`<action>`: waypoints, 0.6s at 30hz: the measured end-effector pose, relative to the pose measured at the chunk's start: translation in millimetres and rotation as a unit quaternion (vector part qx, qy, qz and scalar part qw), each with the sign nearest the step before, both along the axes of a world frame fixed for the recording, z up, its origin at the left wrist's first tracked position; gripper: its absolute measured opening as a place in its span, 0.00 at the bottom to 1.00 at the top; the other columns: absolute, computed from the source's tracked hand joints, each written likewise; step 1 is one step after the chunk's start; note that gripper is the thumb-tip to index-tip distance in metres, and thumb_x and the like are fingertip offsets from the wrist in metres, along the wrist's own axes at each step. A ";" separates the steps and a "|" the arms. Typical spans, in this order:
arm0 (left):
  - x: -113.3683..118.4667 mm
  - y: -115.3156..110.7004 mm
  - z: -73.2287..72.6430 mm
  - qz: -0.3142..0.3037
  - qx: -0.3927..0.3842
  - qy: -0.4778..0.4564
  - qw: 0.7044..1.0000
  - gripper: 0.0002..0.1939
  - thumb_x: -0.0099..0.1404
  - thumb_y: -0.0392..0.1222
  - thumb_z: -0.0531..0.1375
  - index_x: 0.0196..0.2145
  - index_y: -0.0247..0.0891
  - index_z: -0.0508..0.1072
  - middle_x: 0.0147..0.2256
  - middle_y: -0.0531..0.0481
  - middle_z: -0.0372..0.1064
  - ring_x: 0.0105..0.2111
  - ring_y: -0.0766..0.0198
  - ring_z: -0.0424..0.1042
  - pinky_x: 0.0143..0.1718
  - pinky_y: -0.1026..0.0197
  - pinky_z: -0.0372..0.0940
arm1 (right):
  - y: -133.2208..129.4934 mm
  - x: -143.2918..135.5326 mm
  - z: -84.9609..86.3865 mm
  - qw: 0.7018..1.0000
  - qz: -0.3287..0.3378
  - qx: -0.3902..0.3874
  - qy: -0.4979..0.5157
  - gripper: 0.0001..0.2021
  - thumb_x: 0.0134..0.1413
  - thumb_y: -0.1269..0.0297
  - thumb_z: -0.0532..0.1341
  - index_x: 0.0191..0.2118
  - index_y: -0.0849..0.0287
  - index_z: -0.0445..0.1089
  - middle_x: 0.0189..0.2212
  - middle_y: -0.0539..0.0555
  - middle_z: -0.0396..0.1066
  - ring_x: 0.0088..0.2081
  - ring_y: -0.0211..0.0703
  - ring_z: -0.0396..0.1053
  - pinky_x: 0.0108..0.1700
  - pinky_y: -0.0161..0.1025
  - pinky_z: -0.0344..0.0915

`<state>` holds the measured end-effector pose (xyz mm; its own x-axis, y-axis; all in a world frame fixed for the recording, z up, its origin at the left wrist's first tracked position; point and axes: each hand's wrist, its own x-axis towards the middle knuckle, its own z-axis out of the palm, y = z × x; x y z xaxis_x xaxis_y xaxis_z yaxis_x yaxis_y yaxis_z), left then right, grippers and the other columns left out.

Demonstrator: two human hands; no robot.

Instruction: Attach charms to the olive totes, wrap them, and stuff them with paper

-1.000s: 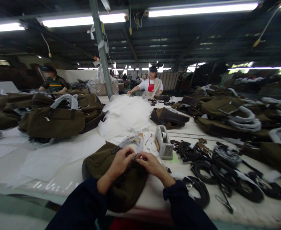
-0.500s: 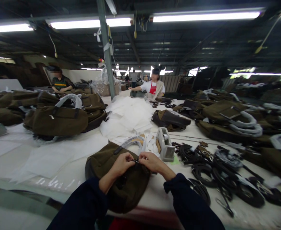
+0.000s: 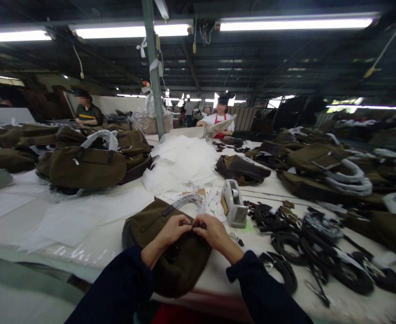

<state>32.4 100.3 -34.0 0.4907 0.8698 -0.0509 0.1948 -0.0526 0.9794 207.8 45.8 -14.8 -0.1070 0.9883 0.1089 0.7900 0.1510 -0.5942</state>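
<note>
An olive-green handbag [image 3: 184, 274] with dark trim lies in front of me at the table's near edge. Its handle [image 3: 184, 198], wrapped in clear plastic, arches up at the far side. My left hand [image 3: 175, 229] is closed in a pinch over the upper part of the bag. Almost touching it, my right hand [image 3: 211, 231] is pinched too, its fingers curled. Whatever small piece sits between the fingertips is dark and hidden by them. A small metal clip with a dark tab [image 3: 237, 239] lies on the table just right of my right hand.
A grey tape dispenser [image 3: 234, 204] stands beyond my right hand. Coiled black straps [image 3: 285, 247] spread to the right. White paper sheets [image 3: 180, 157] are heaped ahead, between piles of olive bags [image 3: 86, 168]. Across the table a person in a red apron [image 3: 220, 121] handles beige material.
My right hand has turned, with its fingers more curled, and stays near the left. The small clip now shows beside it. The person opposite has moved the beige material forward over the table.
</note>
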 end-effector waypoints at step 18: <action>4.1 -8.2 8.3 -0.016 -0.052 -0.010 0.998 0.15 0.56 0.52 0.60 0.31 0.36 0.69 0.23 0.54 0.69 0.20 0.68 0.66 0.23 0.65 0.61 | -10.8 -8.9 -12.5 0.994 -0.060 0.085 -0.032 0.03 0.57 0.67 0.62 0.37 0.53 0.71 0.36 0.49 0.69 0.39 0.40 0.67 0.40 0.34 0.58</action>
